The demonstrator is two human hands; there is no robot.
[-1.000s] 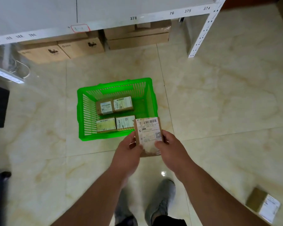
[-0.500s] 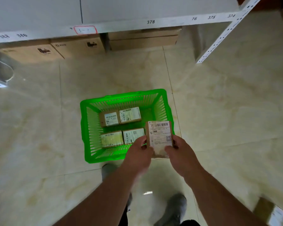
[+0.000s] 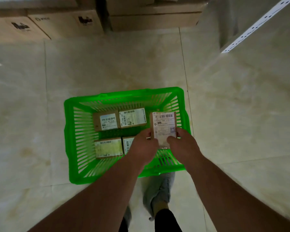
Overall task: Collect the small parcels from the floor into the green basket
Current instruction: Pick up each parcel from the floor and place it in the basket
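Dim marble-tiled floor [image 3: 107, 67], cardboard boxes [image 3: 62, 22] under white shelving [image 3: 258, 24].

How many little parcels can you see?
5. Four small brown cardboard parcels lie in the green plastic basket: back left, back right, front left, front right, partly hidden. The fifth is held by both hands.

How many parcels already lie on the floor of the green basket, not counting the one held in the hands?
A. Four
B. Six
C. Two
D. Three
A: four labelled parcels lie in two rows of two in the green basket, the near right one partly hidden behind the left hand, which with the right hand holds a fifth parcel above it.
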